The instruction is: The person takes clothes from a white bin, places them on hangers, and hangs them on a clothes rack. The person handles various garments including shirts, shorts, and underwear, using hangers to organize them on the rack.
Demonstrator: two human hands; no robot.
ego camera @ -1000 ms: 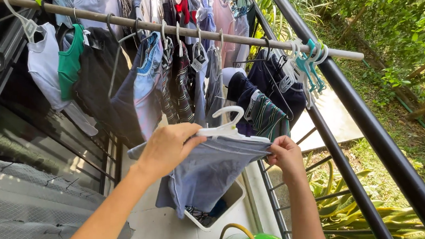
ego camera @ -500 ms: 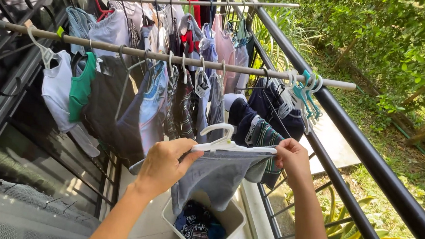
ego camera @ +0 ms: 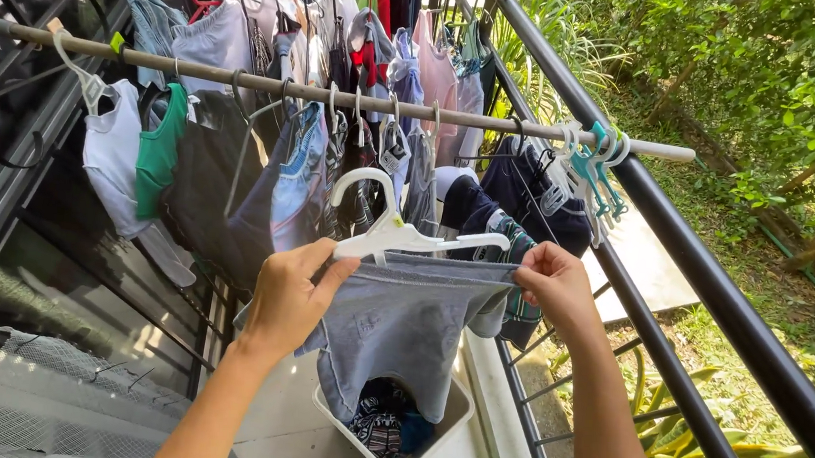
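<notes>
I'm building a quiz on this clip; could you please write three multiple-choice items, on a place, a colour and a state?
1. Where is the tub?
A. under the held cloth
B. on the railing
C. on the pole

2. What colour is the held hanger?
A. red
B. white
C. black

3. How is the grey cloth held?
A. one hand
B. lying loose
C. both hands

Key: A, it shows below the cloth; B, the plastic is white; C, left hand and right hand each pinch a top end.
</notes>
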